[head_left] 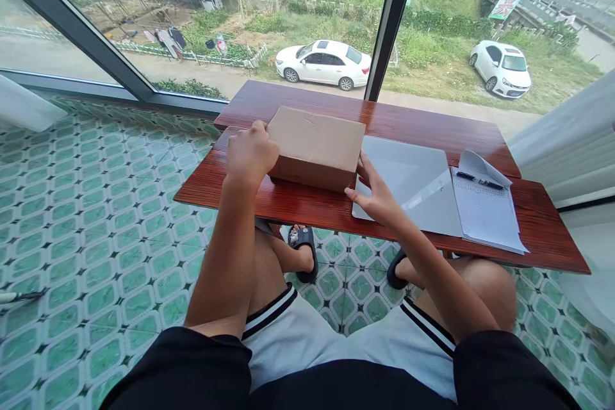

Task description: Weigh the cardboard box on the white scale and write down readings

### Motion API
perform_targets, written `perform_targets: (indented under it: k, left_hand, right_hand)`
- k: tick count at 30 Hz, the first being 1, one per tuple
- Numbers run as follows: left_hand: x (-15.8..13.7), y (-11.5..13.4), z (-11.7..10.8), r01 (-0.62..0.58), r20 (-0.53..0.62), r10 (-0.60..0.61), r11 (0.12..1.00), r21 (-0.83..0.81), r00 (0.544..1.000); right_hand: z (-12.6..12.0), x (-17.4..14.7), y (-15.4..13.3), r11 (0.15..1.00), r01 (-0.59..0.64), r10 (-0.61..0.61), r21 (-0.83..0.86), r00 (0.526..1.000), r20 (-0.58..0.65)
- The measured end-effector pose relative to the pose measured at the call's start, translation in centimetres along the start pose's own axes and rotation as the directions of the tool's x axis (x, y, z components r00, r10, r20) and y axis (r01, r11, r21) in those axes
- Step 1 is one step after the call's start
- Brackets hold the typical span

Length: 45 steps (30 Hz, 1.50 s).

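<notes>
A closed brown cardboard box (314, 141) rests on the dark red wooden table in front of me. My left hand (252, 152) is at the box's left end, its fingers curled against that side, with the fingertips hidden. At the right end, my right hand (375, 191) grips the near corner, thumb in front and fingers along the side. Both hands hold the box between them. Right beside it lies a flat silver-grey laptop (408, 173), its lid shut, partly under my right hand and forearm.
The wooden table (552, 224) stands against a large window. Paper sheets (487, 211) with handwriting lie right of the laptop, a black pen (480, 180) on top. My knees are at the table's near edge. White curtains (576, 134) hang at the right.
</notes>
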<state>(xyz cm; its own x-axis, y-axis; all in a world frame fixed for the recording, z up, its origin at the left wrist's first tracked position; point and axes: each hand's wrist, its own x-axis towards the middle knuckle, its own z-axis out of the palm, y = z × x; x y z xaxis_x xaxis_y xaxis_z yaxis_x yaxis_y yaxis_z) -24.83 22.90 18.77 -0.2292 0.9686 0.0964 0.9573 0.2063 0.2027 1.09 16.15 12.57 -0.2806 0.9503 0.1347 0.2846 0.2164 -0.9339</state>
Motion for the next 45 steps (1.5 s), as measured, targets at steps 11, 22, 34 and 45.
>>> perform_targets:
  k: [11, 22, 34, 45]
  left_hand:
    - [-0.3, -0.4, -0.4, -0.055, -0.148, 0.037, 0.991, -0.12, 0.988]
    - [-5.0, 5.2, -0.9, -0.619, -0.619, 0.422, 0.774, -0.133, 0.662]
    - [-10.0, 11.0, 0.7, -0.901, -0.681, 0.705, 0.404, 0.157, 0.197]
    - [-13.0, 13.2, 3.1, -0.968, -0.586, 0.809, 0.175, 0.179, 0.038]
  right_hand:
    - [-0.8, 0.1, -0.6, 0.993, -0.103, 0.097, -0.064, 0.992, -0.084]
    - [-4.0, -1.5, -4.2, 0.998, 0.046, -0.054, -0.033, 0.953, -0.299]
    - [-12.2, -3.4, -3.3, 0.862, 0.077, -0.239, -0.5, 0.933, -0.268]
    - [-25.2, -6.3, 7.2, 0.465, -0.516, 0.005, -0.719, 0.814, -0.581]
